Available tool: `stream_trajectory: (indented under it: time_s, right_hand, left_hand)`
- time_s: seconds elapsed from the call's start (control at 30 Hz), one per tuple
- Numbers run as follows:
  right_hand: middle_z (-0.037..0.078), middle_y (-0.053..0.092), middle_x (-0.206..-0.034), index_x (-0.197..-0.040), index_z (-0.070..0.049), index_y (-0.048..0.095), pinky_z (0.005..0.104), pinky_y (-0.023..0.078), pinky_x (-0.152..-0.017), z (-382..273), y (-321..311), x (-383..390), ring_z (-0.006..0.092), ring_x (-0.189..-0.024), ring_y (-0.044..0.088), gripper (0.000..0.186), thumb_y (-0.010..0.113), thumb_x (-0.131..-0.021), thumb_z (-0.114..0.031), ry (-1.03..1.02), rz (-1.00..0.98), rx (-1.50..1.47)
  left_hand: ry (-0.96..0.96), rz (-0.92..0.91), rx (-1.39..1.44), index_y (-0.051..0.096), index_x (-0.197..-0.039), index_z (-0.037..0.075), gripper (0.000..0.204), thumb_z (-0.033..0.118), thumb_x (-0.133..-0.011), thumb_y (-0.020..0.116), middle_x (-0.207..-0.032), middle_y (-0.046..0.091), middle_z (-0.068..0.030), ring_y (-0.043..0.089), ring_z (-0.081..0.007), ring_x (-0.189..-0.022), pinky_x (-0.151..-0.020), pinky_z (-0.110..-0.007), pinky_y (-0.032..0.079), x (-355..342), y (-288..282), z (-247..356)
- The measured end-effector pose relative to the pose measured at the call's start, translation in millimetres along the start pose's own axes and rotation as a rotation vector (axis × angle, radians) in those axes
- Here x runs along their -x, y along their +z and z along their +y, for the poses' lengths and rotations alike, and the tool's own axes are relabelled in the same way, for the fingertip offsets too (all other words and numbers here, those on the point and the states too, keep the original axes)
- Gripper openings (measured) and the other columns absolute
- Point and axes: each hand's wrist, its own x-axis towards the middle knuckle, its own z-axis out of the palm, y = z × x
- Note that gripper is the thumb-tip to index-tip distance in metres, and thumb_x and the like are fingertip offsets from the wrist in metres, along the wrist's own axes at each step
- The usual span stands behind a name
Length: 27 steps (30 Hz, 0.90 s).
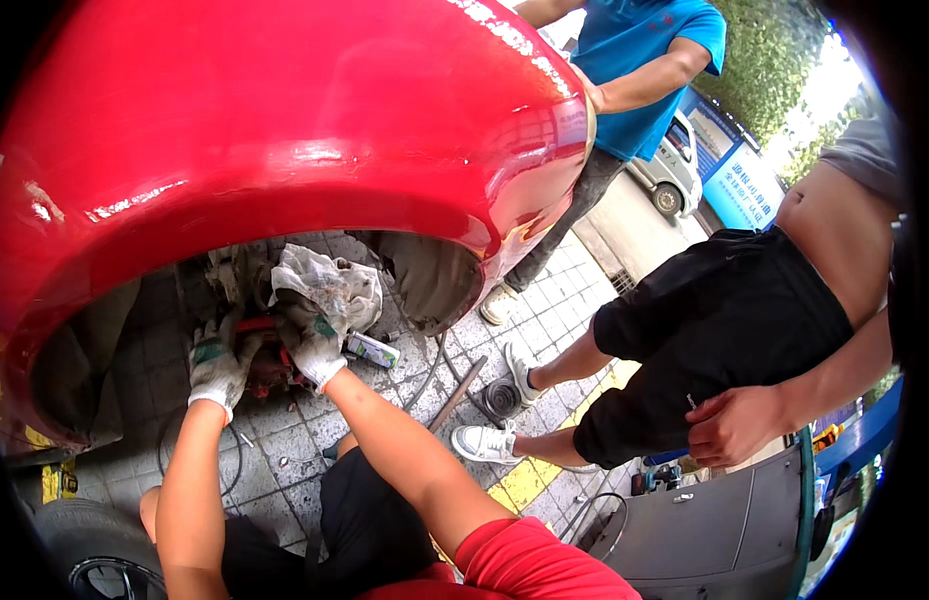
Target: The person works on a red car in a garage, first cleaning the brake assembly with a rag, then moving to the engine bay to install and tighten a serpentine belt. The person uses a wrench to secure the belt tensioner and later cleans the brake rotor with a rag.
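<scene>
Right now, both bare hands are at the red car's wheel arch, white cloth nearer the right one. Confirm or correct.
Not bare: the head view shows gloves on the left hand and right hand. Both are at the red car's wheel arch, the white cloth nearer the right.

A silver van [685, 168] sits by a blue sign [743, 188] with green trees [765, 65] behind, and a person in black shorts [730, 340] stands by a yellow stripe [525, 482] near a gray cabinet [710, 525].
</scene>
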Motion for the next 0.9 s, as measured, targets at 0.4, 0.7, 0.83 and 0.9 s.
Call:
stream_trajectory:
  time_s: [0.4,0.7,0.83,0.9]
  right_hand:
    - [0.017,0.072,-0.107,-0.113,-0.009,0.072,0.0457,0.053,-0.089,2.4,3.5,7.1,0.0386,-0.101,0.067,0.024,0.063,-0.098,-0.025,0.248,-0.03,0.038]
    - [0.018,0.071,-0.112,-0.114,-0.011,0.072,0.0457,0.052,-0.094,1.7,-3.6,4.7,0.0388,-0.105,0.066,0.024,0.063,-0.098,-0.025,0.14,0.013,0.039]
    - [0.018,0.07,-0.113,-0.116,-0.012,0.072,0.0455,0.051,-0.096,2.1,-6.6,2.9,0.0389,-0.108,0.065,0.025,0.064,-0.097,-0.026,0.154,-0.028,0.03]
    - [0.017,0.07,-0.114,-0.116,-0.013,0.072,0.0453,0.051,-0.098,9.9,3.2,3.3,0.0389,-0.11,0.065,0.025,0.064,-0.096,-0.025,0.16,-0.048,0.023]
  left_hand:
    - [0.012,0.118,-0.154,0.04,-0.154,0.011,0.075,0.054,-0.095,0.058,-0.15,0.045,-0.0255,0.039,-0.0505,-0.138,-0.118,-0.056,0.028,8.2,12.3,16.9]
    - [0.012,0.144,-0.186,0.039,-0.154,0.013,0.077,0.057,-0.094,0.058,-0.149,0.045,-0.0233,0.037,-0.0469,-0.141,-0.119,-0.059,0.023,1.6,25.9,21.0]
    - [0.027,0.17,-0.177,0.041,-0.153,0.013,0.077,0.058,-0.093,0.058,-0.147,0.047,-0.0239,0.039,-0.0474,-0.138,-0.118,-0.059,0.026,2.5,27.7,20.1]
    - [0.005,0.159,-0.178,0.043,-0.152,0.012,0.077,0.06,-0.093,0.057,-0.146,0.048,-0.0243,0.041,-0.0474,-0.136,-0.116,-0.058,0.028,2.4,24.4,19.8]
